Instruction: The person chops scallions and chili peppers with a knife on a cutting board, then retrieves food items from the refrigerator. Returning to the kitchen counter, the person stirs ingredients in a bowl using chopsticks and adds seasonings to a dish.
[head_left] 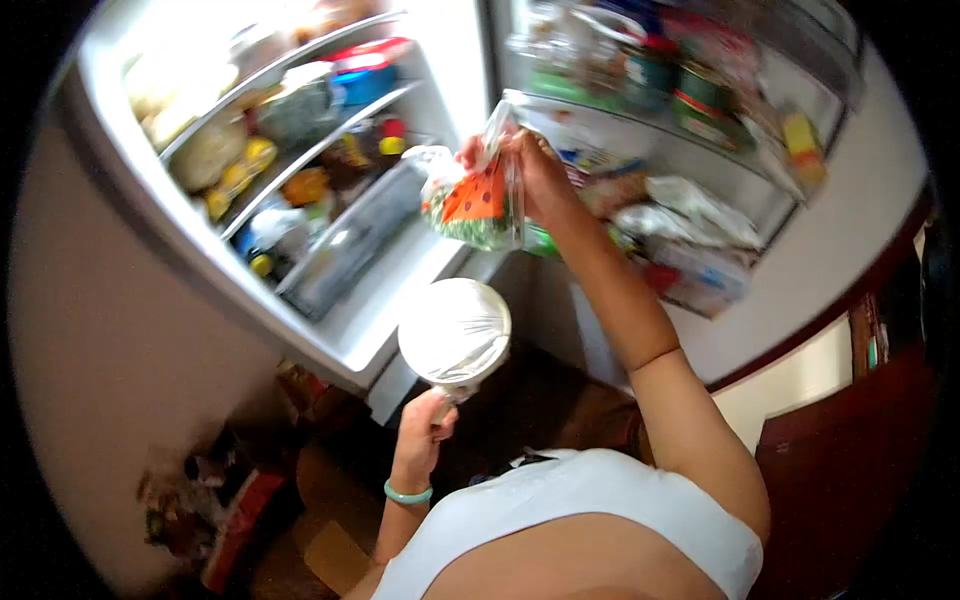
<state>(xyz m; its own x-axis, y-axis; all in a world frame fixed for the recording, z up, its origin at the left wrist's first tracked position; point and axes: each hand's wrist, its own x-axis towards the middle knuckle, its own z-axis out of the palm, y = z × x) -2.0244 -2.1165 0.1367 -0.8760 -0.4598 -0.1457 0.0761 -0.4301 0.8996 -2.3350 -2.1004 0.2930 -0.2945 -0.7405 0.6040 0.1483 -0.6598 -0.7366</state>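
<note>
My left hand [427,420] is closed round the handle of a small round pot [455,335]. Its top looks covered by wrinkled, shiny plastic film, so what it contains is hidden. Higher up, my right hand [520,160] grips the gathered top of a clear plastic bag [475,205]. Chopped green pieces and an orange patch with dark spots show through the bag. The bag hangs in front of the open fridge [390,300], between its shelves and its door.
Packed fridge shelves [290,155] hold bags, jars and a blue tub with a red lid [368,72]. A clear drawer [350,240] sits low inside. Jars and packets crowd the open door [870,200] at right. Boxes and bags [240,520] lie on the floor at lower left.
</note>
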